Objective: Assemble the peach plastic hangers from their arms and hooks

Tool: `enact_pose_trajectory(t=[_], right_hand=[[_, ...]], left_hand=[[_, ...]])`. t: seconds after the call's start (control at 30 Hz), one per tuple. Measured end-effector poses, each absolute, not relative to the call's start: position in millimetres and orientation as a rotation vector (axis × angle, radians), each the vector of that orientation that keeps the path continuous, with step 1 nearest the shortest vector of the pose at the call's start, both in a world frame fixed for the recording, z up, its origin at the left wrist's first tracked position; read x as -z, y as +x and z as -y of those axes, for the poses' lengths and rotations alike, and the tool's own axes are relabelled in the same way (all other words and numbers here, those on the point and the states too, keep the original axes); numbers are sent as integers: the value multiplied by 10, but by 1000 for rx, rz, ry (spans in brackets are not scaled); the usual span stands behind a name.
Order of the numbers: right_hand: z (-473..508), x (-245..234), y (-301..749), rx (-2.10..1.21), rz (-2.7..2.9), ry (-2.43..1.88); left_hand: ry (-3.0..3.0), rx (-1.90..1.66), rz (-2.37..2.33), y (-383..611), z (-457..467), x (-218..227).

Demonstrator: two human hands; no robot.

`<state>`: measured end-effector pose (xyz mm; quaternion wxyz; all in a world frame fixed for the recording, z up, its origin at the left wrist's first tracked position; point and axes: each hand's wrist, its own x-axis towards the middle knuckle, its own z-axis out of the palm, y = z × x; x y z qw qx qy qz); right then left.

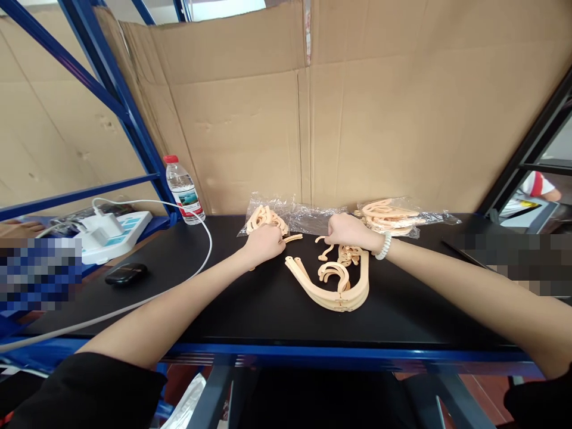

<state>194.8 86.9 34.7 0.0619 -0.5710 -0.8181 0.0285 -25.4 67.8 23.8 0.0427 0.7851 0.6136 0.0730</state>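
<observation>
My left hand point(264, 245) is closed around a slim beige strip point(294, 238), whose end sticks out to the right of the fingers. My right hand point(351, 231), with a pale coiled band at the wrist, is also closed. Small curved beige hook pieces point(328, 252) show just below its fingers; whether it grips one I cannot tell. Nearer to me lies a stack of large curved beige pieces point(344, 301), looking like hanger arms. A few C-shaped pieces point(334, 271) rest inside their bend, with small beige parts point(351, 254) behind.
Clear plastic bags with beige parts lie behind the left hand point(263, 215) and behind the right point(388, 215). A water bottle point(185, 193), a white power strip point(134, 235), a black case point(126, 274) and a white cable point(210, 241) occupy the left. Cardboard point(379, 119) walls the back.
</observation>
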Motion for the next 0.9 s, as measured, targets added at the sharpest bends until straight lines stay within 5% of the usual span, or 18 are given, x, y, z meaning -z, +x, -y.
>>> enact_pose_trajectory(t=[0.67, 0.9], right_hand=[[-406, -413, 2412, -1142, 1508, -848], [-284, -364, 2424, -1201, 1331, -782]], left_hand=[[1500, -496, -930, -187, -154, -626], [1267, -486, -769, -137, -62, -602]])
